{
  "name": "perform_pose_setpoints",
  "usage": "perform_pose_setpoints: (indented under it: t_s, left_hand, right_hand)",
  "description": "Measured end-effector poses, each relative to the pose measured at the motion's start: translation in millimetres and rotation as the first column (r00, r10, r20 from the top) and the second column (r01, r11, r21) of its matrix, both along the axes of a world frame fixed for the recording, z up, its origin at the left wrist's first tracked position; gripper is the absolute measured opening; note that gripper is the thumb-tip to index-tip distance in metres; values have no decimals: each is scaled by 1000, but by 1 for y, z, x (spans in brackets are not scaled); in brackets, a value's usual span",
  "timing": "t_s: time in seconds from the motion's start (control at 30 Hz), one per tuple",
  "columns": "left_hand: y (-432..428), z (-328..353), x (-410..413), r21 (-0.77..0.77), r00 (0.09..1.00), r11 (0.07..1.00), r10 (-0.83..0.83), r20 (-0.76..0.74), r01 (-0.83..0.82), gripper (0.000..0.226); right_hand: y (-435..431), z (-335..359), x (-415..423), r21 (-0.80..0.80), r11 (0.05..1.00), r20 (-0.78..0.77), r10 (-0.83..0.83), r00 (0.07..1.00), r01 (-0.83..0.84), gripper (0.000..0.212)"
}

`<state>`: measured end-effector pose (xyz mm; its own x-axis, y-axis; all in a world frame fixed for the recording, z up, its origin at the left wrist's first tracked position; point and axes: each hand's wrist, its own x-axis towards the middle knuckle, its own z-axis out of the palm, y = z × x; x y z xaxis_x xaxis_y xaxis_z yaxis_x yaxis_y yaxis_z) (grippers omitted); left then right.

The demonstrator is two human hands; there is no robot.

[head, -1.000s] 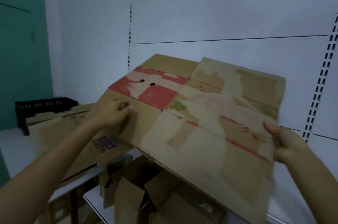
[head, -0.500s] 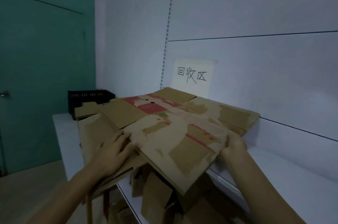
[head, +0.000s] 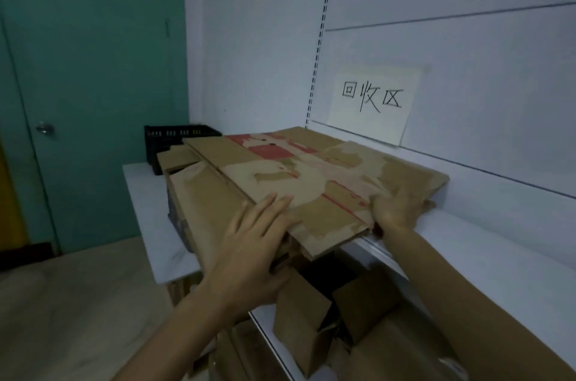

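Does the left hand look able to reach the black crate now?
Probably, but only over the top: the left hand rests on the flattened carton, whose stack lies between it and the black crate. Above the stack nothing blocks the way.

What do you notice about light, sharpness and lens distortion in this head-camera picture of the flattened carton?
Head view: dim, flat, bluish light, no glare; soft overall, the handwritten sign legible but print on the flattened carton smeared; the wide lens bows the slotted upright and stretches the forearms behind the left hand and right hand.
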<state>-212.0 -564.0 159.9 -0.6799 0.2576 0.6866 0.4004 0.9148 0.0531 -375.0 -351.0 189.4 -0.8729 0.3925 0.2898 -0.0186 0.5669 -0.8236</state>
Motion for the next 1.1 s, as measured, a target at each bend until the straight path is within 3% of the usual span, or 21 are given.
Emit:
perform_pose_setpoints:
  t_s: [0.1, 0.2, 0.27, 0.53, 0.73, 0.87, 1.1]
  left_hand:
    - [17, -8, -14, 47, 996, 997, -60, 73, 57, 66]
    - [26, -13, -24, 84, 993, 995, -60, 106, 51, 62]
    - [25, -13, -28, 69, 993, 996, -66, 101, 59, 58]
    - [25, -15, -29, 192, 985, 976, -130, 116, 106, 48]
    - [23, -17, -28, 149, 986, 985, -108, 129, 88, 52]
    - [25, -20, -27, 138, 985, 987, -101, 142, 81, 51]
    - [25, -10, -25, 74, 985, 995, -81, 155, 70, 50]
  right_hand:
    - [1, -11, 6, 138, 989, 29, 51, 998, -54, 39]
    - [8, -11, 16, 405, 908, 54, 90, 994, -105, 33]
    - [14, -10, 18, 489, 862, 76, 111, 991, -134, 36]
    - [22, -19, 5, 331, 926, 4, 192, 981, -183, 43]
    - [20, -17, 2, 214, 961, -37, 190, 981, -178, 53]
    - [21, -20, 0, 265, 952, -83, 179, 980, -151, 37]
    - [14, -10, 19, 409, 906, -96, 161, 982, -108, 31]
